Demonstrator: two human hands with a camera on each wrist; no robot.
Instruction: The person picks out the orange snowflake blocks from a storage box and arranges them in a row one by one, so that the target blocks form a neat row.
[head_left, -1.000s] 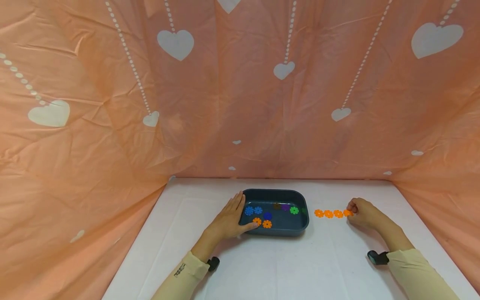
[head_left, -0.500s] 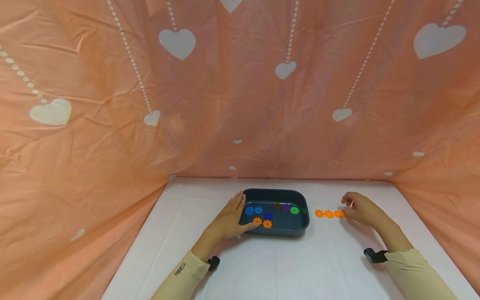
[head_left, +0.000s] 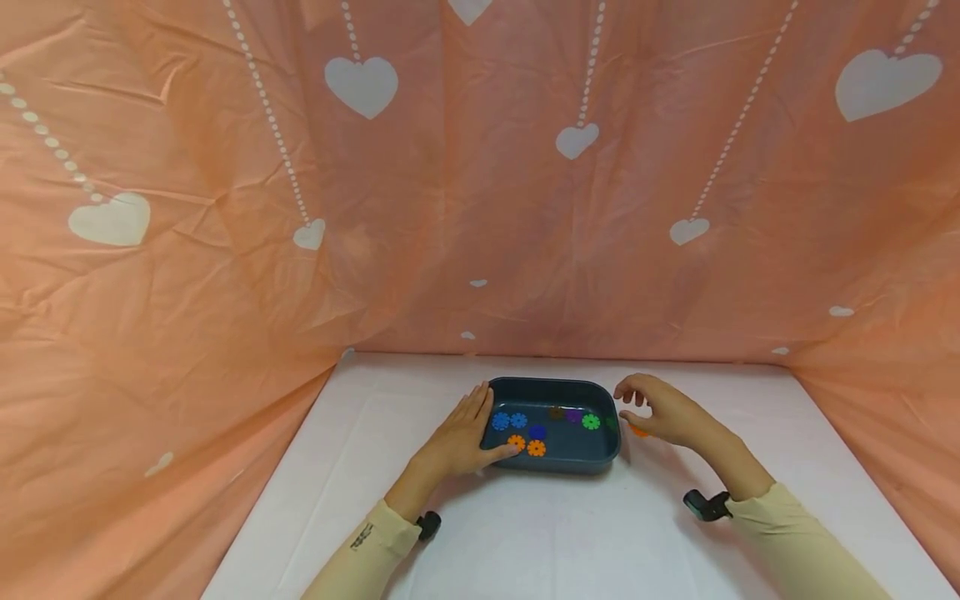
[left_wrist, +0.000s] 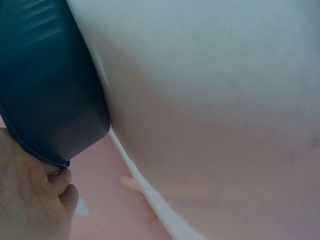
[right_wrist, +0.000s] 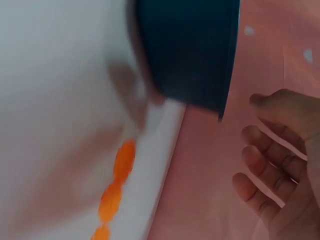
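A dark blue rectangular tray stands on the white table. My left hand holds its left end, fingers along the left rim and thumb over the near rim. In the left wrist view, that hand is partly cut off beside the rim. Inside lie flower-shaped plastic discs: light blue, dark blue, orange, green, purple and brown. My right hand hovers by the tray's right end, fingers loosely bent, with nothing visible between them. Below it is a row of orange flower discs, mostly hidden in the head view.
The white-covered table extends in front of the tray. An orange cloth with white hearts hangs behind and at both sides. A black wrist camera juts from the right forearm, and another from the left.
My right hand has released the orange disc at the row's right end and moved left over the row to the tray. The left hand and tray keep their place.
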